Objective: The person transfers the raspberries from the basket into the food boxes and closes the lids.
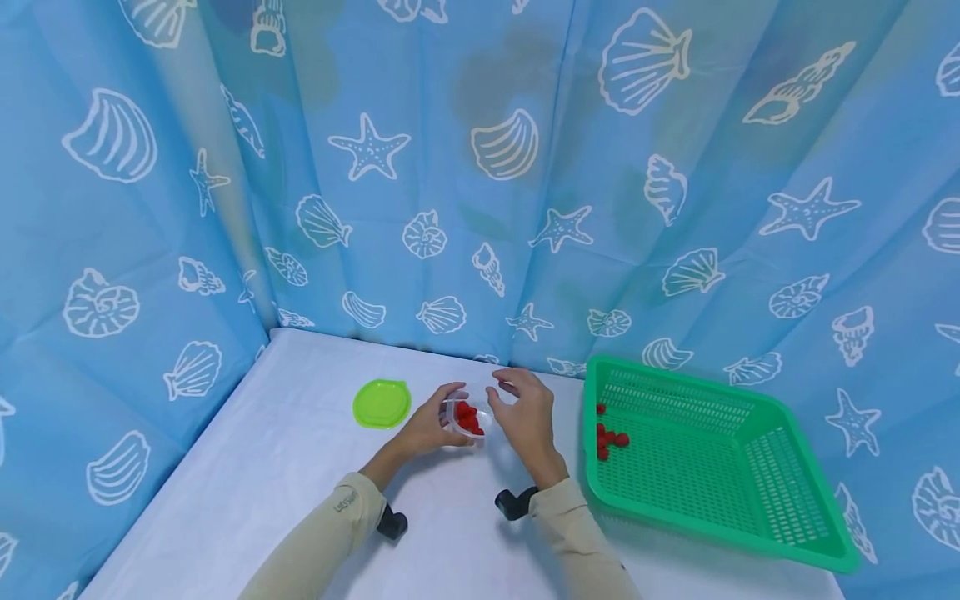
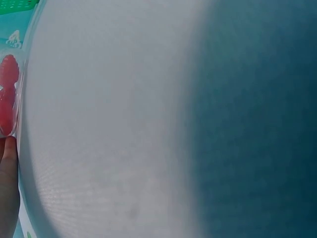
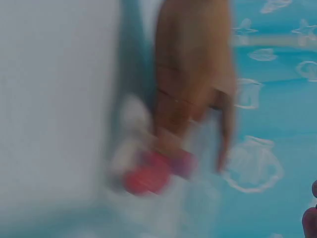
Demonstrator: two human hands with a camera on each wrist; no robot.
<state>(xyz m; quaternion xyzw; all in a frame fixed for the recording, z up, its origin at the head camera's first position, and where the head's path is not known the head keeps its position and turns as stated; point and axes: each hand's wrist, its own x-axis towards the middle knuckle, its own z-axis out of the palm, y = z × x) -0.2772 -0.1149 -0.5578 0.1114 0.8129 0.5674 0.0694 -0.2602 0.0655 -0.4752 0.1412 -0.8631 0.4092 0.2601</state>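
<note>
My left hand (image 1: 429, 427) grips a small clear plastic tub (image 1: 486, 414) by its side, thumb in front and fingers behind. Several red bumpy pieces (image 1: 468, 418), like raspberries, lie inside; the left wrist view catches the red pieces (image 2: 8, 94) at its edge, beside the left fingers (image 2: 8, 183). Just right of the tub, my right hand (image 1: 527, 417) is raised with thumb and fingers bent and apart, nothing visible between them. Only its fingertips (image 3: 310, 220) enter the right wrist view, where the left hand (image 3: 193, 74) is blurred.
A lime-green lid (image 1: 381, 404) lies on the white table (image 1: 300, 467), left of the left hand. On the right stands a large green basket (image 1: 705, 517) with several red pieces (image 1: 606, 440) at its left side. A blue shell-print curtain (image 1: 450, 192) hangs behind the table.
</note>
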